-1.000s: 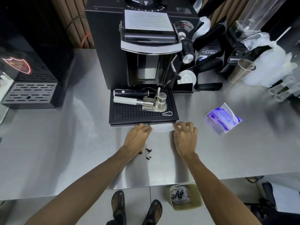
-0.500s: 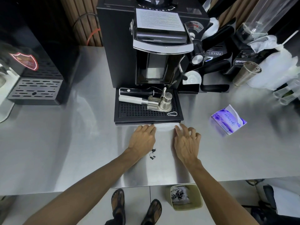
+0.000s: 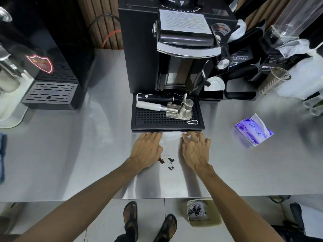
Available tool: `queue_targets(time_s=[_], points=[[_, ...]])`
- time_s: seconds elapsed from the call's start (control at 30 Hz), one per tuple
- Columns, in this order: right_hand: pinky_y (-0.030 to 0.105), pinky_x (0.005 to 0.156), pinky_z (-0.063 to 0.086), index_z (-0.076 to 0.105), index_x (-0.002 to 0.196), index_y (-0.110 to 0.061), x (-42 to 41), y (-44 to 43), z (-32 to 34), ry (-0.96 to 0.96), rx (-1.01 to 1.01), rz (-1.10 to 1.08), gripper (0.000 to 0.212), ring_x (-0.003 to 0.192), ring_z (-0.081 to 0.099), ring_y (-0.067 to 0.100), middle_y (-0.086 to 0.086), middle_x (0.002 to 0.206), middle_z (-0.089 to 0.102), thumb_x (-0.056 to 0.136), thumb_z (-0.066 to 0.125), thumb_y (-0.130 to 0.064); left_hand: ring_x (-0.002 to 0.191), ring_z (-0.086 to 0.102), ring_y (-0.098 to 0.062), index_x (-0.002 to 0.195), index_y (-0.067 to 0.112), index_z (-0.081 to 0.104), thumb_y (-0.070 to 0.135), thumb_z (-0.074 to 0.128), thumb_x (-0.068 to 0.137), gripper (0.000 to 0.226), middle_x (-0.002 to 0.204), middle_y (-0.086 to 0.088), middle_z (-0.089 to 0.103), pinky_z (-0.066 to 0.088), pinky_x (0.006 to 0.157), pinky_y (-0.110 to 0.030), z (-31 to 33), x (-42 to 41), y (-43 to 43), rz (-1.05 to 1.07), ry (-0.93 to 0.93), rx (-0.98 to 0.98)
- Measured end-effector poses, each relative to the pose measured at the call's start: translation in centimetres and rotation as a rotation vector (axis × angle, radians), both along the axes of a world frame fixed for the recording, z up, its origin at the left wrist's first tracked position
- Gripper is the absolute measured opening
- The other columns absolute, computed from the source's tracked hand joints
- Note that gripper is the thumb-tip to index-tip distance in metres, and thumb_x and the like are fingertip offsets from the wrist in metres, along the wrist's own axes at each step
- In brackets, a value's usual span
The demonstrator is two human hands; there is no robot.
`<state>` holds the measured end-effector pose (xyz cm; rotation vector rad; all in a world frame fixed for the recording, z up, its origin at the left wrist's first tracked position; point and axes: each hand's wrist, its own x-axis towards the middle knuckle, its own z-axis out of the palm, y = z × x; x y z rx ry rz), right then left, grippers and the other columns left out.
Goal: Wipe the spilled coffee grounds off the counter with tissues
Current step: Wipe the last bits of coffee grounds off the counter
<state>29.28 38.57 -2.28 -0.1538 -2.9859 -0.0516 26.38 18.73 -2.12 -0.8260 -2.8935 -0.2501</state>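
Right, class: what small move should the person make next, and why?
Probably reach the right hand to the purple plastic tissue pack for a tissue: dark coffee grounds lie on the shiny steel counter between it and the left hand, and neither hand plainly holds a tissue.

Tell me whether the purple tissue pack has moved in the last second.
No. The tissue pack keeps its place to the right of the drip tray, same gap and tilt; only the camera shifted.

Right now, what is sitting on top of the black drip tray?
A black-handled tool, a silver-handled tool, a small metal pot and a wire clip lie on the drip tray. What lies beneath its grate is hidden.
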Motion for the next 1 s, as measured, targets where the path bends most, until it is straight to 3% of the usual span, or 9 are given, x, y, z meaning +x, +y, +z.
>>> queue_targets(time_s=[0.07, 0.23, 0.43, 0.57, 0.77, 0.87, 1.0], points=[[0.04, 0.072, 0.033, 0.069, 0.108, -0.022, -0.1, -1.2, 0.3, -0.019, -0.009, 0.027, 0.048, 0.091, 0.046, 0.024, -0.005, 0.106, 0.06, 0.082, 0.028, -0.028, 0.076, 0.059, -0.023, 0.11, 0.009, 0.056, 0.021, 0.042, 0.081, 0.035, 0.086, -0.004, 0.066, 0.044, 0.078, -0.036, 0.2, 0.3, -1.1, 0.032, 0.002, 0.021], [0.04, 0.072, 0.032, 0.067, 0.112, -0.022, -0.6, -4.2, 0.5, -0.071, -0.028, 0.096, 0.031, 0.092, 0.048, 0.025, -0.005, 0.11, 0.06, 0.083, 0.056, -0.023, 0.071, 0.059, -0.024, 0.107, 0.008, 0.056, 0.021, 0.037, 0.078, 0.038, 0.08, -0.005, 0.065, 0.044, 0.077, -0.035, 0.3, 0.8, -4.4, 0.109, 0.029, 0.071], [0.04, 0.073, 0.032, 0.064, 0.116, -0.024, -1.2, -8.6, 0.4, -0.092, -0.067, 0.179, 0.031, 0.091, 0.046, 0.023, -0.006, 0.111, 0.058, 0.088, 0.051, -0.024, 0.076, 0.063, -0.026, 0.118, 0.011, 0.051, 0.025, 0.043, 0.085, 0.036, 0.09, -0.006, 0.07, 0.043, 0.085, -0.033, 0.2, 1.3, -8.0, 0.217, -0.047, 0.198], [0.039, 0.072, 0.032, 0.063, 0.119, -0.024, -1.3, -9.6, 0.1, -0.098, -0.073, 0.202, 0.045, 0.09, 0.046, 0.022, -0.006, 0.113, 0.057, 0.085, 0.034, -0.031, 0.104, 0.063, -0.024, 0.134, 0.019, 0.039, 0.056, 0.036, 0.097, 0.053, 0.124, 0.003, 0.066, 0.037, 0.102, -0.035, 0.7, 1.6, -8.5, 0.282, -0.211, 0.319], [0.036, 0.071, 0.027, 0.062, 0.122, -0.027, -1.5, -9.2, 0.5, -0.102, -0.091, 0.287, 0.052, 0.09, 0.046, 0.021, -0.007, 0.114, 0.057, 0.083, 0.028, -0.034, 0.098, 0.065, -0.021, 0.13, 0.02, 0.048, 0.067, 0.015, 0.094, 0.067, 0.106, -0.002, 0.071, 0.038, 0.097, -0.032, 0.6, 1.9, -8.5, 0.252, -0.137, 0.29], [0.035, 0.071, 0.025, 0.06, 0.124, -0.026, -1.6, -10.3, 0.7, -0.116, -0.098, 0.326, 0.047, 0.091, 0.045, 0.021, -0.007, 0.116, 0.057, 0.086, 0.033, -0.033, 0.099, 0.065, -0.02, 0.127, 0.017, 0.054, 0.06, 0.024, 0.097, 0.06, 0.11, -0.002, 0.071, 0.041, 0.093, -0.033, 0.3, 2.0, -8.5, 0.258, -0.087, 0.241], [0.035, 0.077, 0.03, 0.067, 0.116, -0.026, -2.1, -10.2, 0.8, -0.111, -0.198, 0.366, 0.031, 0.098, 0.045, 0.021, -0.008, 0.112, 0.061, 0.09, 0.051, -0.025, 0.096, 0.065, -0.019, 0.113, 0.016, 0.066, 0.04, 0.054, 0.096, 0.031, 0.108, 0.001, 0.071, 0.044, 0.088, -0.032, -0.6, 2.9, -9.4, 0.243, 0.013, 0.205]])
